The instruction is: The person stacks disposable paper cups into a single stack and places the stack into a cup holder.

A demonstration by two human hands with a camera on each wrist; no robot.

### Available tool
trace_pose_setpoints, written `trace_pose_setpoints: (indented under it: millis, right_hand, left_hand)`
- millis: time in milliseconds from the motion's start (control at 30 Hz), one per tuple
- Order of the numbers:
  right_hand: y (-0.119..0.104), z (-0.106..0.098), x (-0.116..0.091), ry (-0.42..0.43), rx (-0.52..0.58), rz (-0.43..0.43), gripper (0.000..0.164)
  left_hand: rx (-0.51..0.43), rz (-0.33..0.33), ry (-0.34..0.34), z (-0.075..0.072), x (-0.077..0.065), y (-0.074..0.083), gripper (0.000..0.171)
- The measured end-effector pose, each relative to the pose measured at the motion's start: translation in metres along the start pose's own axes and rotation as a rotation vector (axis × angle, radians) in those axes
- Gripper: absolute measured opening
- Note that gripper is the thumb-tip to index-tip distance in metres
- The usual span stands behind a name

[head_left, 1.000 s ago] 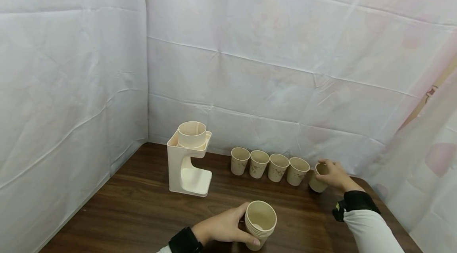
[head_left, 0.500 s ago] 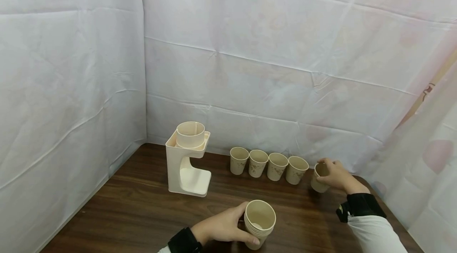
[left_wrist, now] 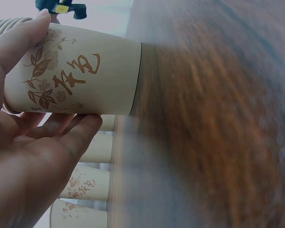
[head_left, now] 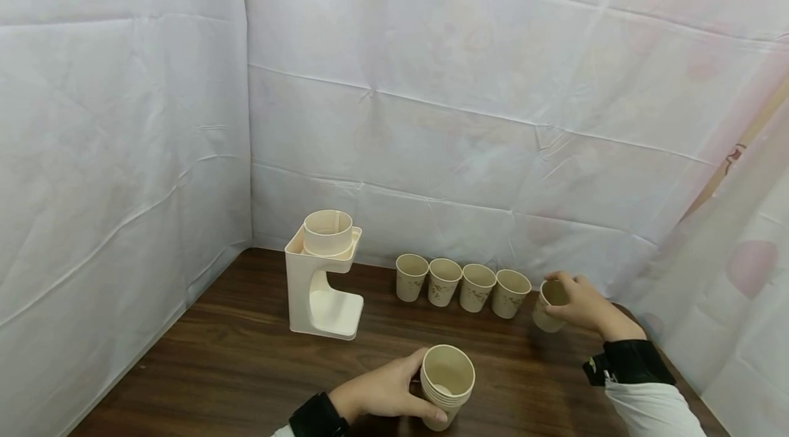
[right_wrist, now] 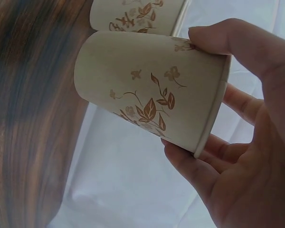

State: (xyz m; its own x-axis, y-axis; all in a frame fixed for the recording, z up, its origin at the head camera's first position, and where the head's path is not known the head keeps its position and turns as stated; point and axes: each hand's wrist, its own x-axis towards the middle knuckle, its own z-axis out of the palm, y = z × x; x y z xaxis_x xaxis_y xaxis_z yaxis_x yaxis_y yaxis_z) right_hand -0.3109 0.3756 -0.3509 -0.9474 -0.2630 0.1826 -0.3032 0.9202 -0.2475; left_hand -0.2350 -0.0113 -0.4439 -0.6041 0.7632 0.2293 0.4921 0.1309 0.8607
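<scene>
My left hand (head_left: 385, 388) grips a nested stack of cream paper cups (head_left: 448, 382) near the front of the table. The left wrist view shows its thumb and fingers around the lowest cup (left_wrist: 85, 71), printed with brown leaves and writing. At the right end of a row, my right hand (head_left: 582, 303) holds a single paper cup (head_left: 545, 317) by its upper part. In the right wrist view, thumb and fingers close on this cup (right_wrist: 137, 90) near its rim. Several matching cups (head_left: 476, 288) stand upright in a line to its left.
A cream plastic cup dispenser (head_left: 302, 293) with a round tube (head_left: 328, 233) on top stands at the back left. White cloth (head_left: 382, 129) hangs behind and beside the dark wooden table (head_left: 234, 341). The table's right edge runs near the right forearm.
The right hand and its cup have shifted very slightly toward the row, while the wrist has swung a little to the right. The left hand keeps its grip on the stack.
</scene>
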Motion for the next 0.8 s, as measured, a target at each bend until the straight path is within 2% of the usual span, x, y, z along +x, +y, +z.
trace_pose_setpoints:
  millis: [233,367,800]
  right_hand:
    - [-0.014,-0.007,-0.003,-0.014,0.003,-0.022,0.062]
    - [-0.024,-0.009,-0.004,0.009,-0.015,-0.057,0.062]
    - [-0.079,-0.024,-0.015,0.044,0.002,-0.217,0.061]
  left_hand:
    - [-0.01,-0.004,-0.005,0.0,-0.001,-0.002,0.071]
    - [0.0,-0.002,0.0,0.001,-0.001,-0.003,0.071]
    - [0.008,0.003,0.005,0.001,-0.001,-0.002,0.072]
